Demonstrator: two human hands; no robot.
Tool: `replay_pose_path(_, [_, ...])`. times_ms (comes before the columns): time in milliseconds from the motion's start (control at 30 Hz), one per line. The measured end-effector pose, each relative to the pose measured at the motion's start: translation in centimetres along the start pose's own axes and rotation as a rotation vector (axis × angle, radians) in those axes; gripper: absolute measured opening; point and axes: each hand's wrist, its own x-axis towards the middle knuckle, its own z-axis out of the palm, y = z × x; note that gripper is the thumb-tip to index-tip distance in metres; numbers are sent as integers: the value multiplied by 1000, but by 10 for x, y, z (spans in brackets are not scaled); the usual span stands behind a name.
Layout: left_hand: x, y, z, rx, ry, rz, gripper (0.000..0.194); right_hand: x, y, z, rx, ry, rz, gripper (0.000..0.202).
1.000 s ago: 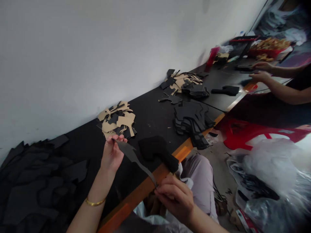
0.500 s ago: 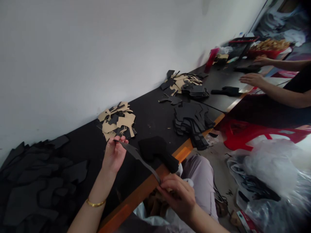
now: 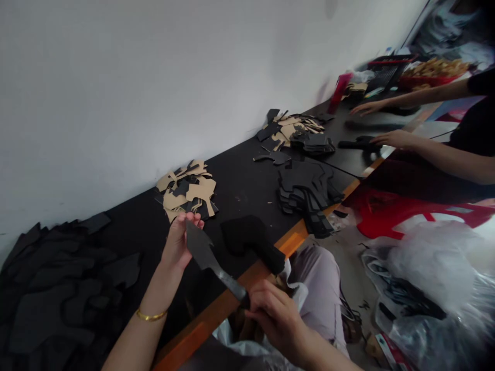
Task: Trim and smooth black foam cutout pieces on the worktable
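Note:
Between my two hands, over the table's front edge, is a thin black cut-out piece (image 3: 209, 256), broad at one end and narrow at the other. My left hand (image 3: 181, 238) is closed on its broad end. The fingers of my right hand (image 3: 273, 312) pinch the narrow end. On the table just beyond lies a similar black piece (image 3: 247, 237), its narrow part sticking out over the wooden edge. A pile of tan and black cut-outs (image 3: 199, 190) sits just past my left fingertips.
At left is a heap of black pieces (image 3: 58, 288). Stacked black pieces (image 3: 307, 188) and another tan-and-black pile (image 3: 290, 129) lie farther right. Beyond them, a co-worker's hands (image 3: 394, 139) are at the same table. Clear plastic bags (image 3: 429, 263) and a red stool (image 3: 410, 211) stand below.
The held piece has turned from nearly edge-on to show its broad face. My right hand has shifted slightly left. The co-worker's hands have moved left along the table.

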Motion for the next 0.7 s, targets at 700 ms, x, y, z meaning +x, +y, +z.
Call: replay_pose_path(700, [8, 6, -3, 118, 40, -19, 10, -107, 81, -4, -374, -158, 168, 30])
